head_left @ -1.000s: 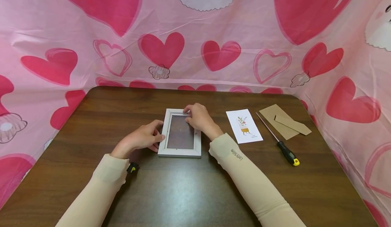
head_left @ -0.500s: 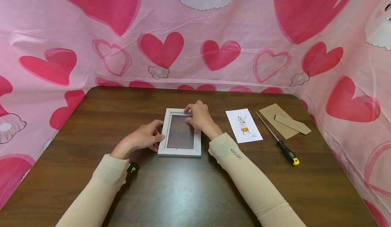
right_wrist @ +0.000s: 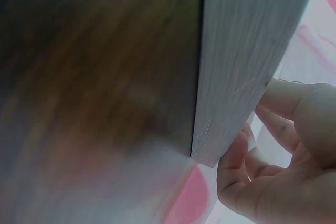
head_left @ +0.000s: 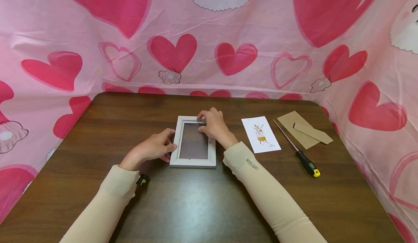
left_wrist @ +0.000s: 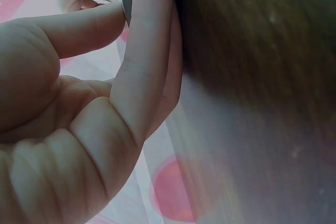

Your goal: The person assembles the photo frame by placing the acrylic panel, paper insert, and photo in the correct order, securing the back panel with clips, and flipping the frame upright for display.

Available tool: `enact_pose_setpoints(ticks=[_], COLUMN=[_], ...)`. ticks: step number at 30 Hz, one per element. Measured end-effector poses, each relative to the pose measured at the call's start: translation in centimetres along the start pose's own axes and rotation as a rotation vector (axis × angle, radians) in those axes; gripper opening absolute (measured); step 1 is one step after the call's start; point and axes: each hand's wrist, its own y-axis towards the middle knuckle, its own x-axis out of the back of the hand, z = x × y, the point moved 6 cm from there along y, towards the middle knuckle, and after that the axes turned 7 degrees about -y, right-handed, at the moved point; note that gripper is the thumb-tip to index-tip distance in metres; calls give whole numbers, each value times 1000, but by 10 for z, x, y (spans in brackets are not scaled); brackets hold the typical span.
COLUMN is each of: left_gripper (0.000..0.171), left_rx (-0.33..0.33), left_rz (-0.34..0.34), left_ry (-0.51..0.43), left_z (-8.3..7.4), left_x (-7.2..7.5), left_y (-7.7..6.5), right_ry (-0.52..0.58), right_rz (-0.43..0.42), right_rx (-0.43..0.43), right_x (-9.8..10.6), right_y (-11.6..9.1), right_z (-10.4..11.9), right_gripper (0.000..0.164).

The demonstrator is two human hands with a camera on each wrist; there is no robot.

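A white picture frame (head_left: pixel 193 162) lies flat on the brown table, with a dark panel (head_left: pixel 194 141) showing inside its border. My left hand (head_left: pixel 151 147) pinches the left side, thumb on top; in the left wrist view its fingers reach along and under the edge. At the far right corner, my right hand (head_left: pixel 213 126) grips the top border between curled fingers and a thumb that lies over the opening. The right wrist view shows the frame's side wall (right_wrist: pixel 241 61) close up, the hand at its far end. The right fingertips are partly hidden.
Right of the frame lies a white card (head_left: pixel 261 134) with a plant drawing. Beyond it are a black-and-yellow screwdriver (head_left: pixel 306 163) and a brown backing board (head_left: pixel 292 121) with a stand strip (head_left: pixel 314 133). A pink heart-print cloth (head_left: pixel 202 83) hangs behind the table.
The picture frame and my left hand have shifted very slightly to the right. My right hand stays at the far corner, nearly still.
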Motion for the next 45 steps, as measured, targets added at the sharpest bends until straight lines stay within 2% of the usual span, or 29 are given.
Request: enact_pose_setpoints(ticks=[18, 21, 26, 30, 35, 40, 45], left_gripper=[55, 56, 56, 55, 56, 55, 54], left_rx=[6, 3, -11, -10, -7, 3, 3], left_rz=[-15, -15, -15, -18, -13, -20, -22], left_ry=[17, 12, 6, 7, 11, 6, 2], left_z=[1, 1, -1, -1, -2, -2, -1], left_x=[-3, -4, -3, -3, -3, -2, -4], left_y=[1, 2, 2, 1, 1, 1, 1], right_ry=[5, 34, 63, 10, -103, -183, -234], right_rz=[29, 13, -76, -107, -105, -81, -1], right_rx=[47, 89, 142, 87, -64, -147, -183], right_x=[3, 12, 46, 71, 89, 94, 88], right_y=[-1, -3, -15, -32, -57, -75, -82], right_z=[-3, -6, -21, -45, -80, -104, -114], right_gripper=[28, 27, 25, 29, 41, 51, 60])
